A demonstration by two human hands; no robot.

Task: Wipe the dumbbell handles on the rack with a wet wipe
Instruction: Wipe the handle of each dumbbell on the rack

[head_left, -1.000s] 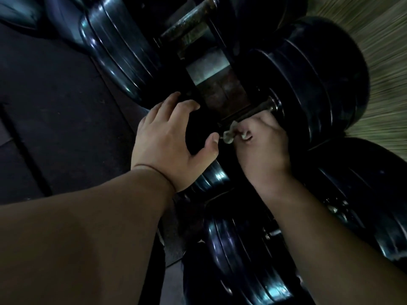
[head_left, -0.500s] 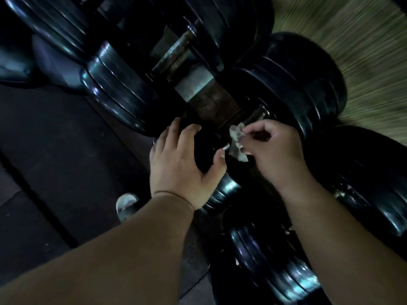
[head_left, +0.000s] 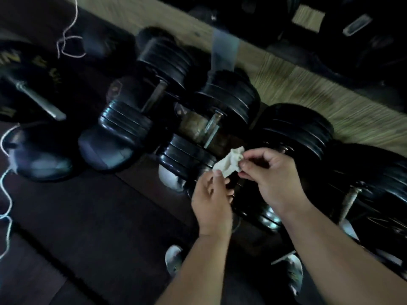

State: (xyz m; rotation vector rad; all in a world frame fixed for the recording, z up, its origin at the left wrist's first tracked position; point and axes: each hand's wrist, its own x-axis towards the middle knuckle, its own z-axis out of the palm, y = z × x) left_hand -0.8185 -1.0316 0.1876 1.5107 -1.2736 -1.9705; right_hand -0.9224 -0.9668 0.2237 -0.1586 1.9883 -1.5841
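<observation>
A crumpled white wet wipe [head_left: 229, 161] hangs in the air between my two hands, above a row of black dumbbells. My right hand [head_left: 271, 175] pinches its upper right edge with fingertips. My left hand [head_left: 211, 194] pinches its lower edge between thumb and fingers. Just beyond the wipe lies a dumbbell with a bare metal handle [head_left: 212, 126] and black plates [head_left: 231, 95]. Another dumbbell handle [head_left: 156, 95] shows further left, and a rusty one [head_left: 350, 201] at the right. No hand touches a dumbbell.
Black dumbbells lie side by side on a dark floor mat [head_left: 88, 216]. A steel bar [head_left: 39, 102] with plates lies at far left. White cord [head_left: 6, 194] trails along the left edge. A straw-coloured mat [head_left: 308, 91] runs behind. Shoe tips [head_left: 174, 258] show below.
The view has pulled back and up. My left hand left the dumbbell plate and took hold of the wipe. My right hand lifted the wipe off the handle.
</observation>
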